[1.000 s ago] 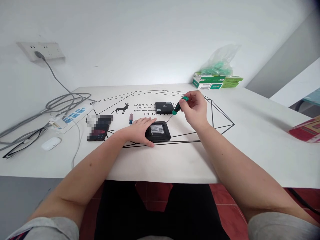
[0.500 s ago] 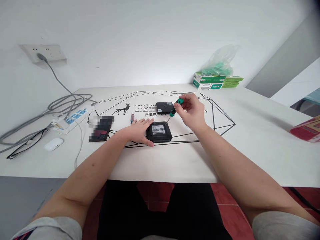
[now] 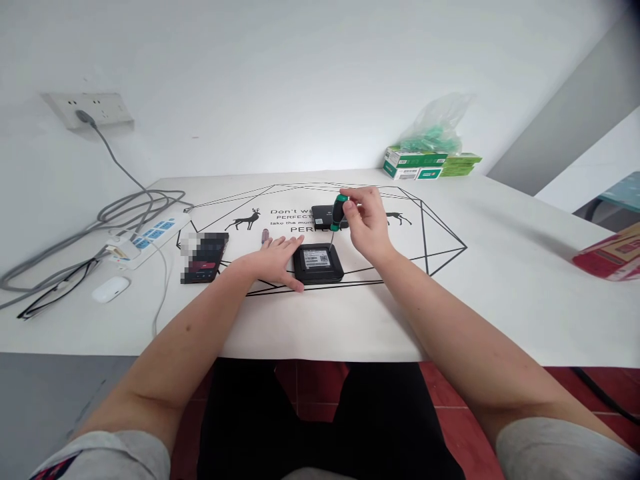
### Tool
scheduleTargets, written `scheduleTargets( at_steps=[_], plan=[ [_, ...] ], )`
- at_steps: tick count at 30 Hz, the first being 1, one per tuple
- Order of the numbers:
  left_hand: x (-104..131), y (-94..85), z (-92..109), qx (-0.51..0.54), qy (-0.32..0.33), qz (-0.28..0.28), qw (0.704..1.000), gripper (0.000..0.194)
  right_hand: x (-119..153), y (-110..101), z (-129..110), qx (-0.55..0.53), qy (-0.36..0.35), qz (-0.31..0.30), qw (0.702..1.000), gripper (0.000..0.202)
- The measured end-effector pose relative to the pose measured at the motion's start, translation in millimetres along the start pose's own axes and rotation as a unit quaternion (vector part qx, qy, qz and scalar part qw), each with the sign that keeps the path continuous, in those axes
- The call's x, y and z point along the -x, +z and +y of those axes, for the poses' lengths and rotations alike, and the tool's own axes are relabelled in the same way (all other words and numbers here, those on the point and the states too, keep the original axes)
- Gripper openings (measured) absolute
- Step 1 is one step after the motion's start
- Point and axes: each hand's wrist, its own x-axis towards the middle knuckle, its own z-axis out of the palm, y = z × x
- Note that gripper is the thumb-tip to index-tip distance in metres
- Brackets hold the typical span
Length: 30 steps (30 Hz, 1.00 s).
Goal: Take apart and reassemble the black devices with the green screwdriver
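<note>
A black square device casing lies flat on the printed mat, with a white label in its recessed middle. My left hand rests open at the casing's left edge, fingers spread and thumb at the near corner. In my right hand is a green-and-black screwdriver, nearly upright. Its tip meets the casing near the upper right corner of the recess; whether it sits in a screw is too small to tell. Behind it lies a second flat black piece, partly covered by the screwdriver. Another screwdriver's handle shows beyond my left fingers.
To the left lie a phone, a white earbud case, glasses and a power strip with grey cables. Green-and-white boxes under a plastic bag stand at the back right. A red package sits at the right edge.
My right hand has moved slightly left, and the screwdriver has gone from a slant to nearly upright over the casing. My left hand stays at the casing's edge.
</note>
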Motion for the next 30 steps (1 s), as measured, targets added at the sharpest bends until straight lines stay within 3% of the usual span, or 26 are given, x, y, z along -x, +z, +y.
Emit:
scheduleTargets(
  at_steps=[7,10,14,17,24,28,30],
  plan=[
    [-3,0.0,-6,-0.041,0.004,-0.009,0.999,0.155,1,17,10,-0.152,0.052,0.013,0.987,0.044],
    [-4,1.8,-8,-0.041,0.007,-0.003,0.999,0.156,4,21,7,-0.130,0.044,0.026,0.990,0.043],
    [-8,4.7,-13,-0.044,0.016,0.007,0.999,0.156,3,16,2,-0.043,-0.043,0.044,0.997,0.026],
    [-10,6.8,-16,-0.040,0.022,0.012,0.999,0.154,0,10,4,-0.019,-0.083,0.043,0.995,0.033],
    [-10,10.0,-17,-0.037,0.025,0.023,0.999,0.154,-10,6,11,-0.027,-0.074,0.010,0.997,0.027],
    [-10,12.1,-18,-0.031,0.034,0.030,0.998,0.156,-16,14,12,-0.010,-0.066,0.044,0.997,0.010],
    [-11,12.4,-19,-0.028,0.038,0.031,0.998,0.155,-16,22,12,-0.028,-0.041,0.065,0.997,0.013]
  ],
)
